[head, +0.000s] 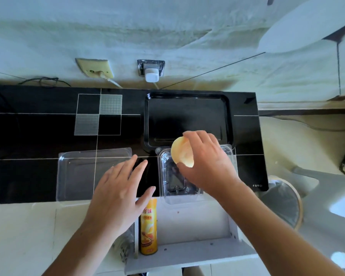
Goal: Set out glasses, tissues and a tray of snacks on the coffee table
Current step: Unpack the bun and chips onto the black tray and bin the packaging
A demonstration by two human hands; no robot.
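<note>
Right hand (205,162) holds crisps (180,152) over clear container (165,176), left hand (118,194) spread

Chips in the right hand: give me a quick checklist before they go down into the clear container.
1. Right hand grip on the chips: ok, stack pinched.
2. Clear container open below the chips: ok.
3. Container interior clean: cannot tell.
4. Left hand out of the drop path: ok, open beside it.
5. Black tray free for the container: ok.
6. Chip can within reach: ok, upright on the lower shelf.
</note>
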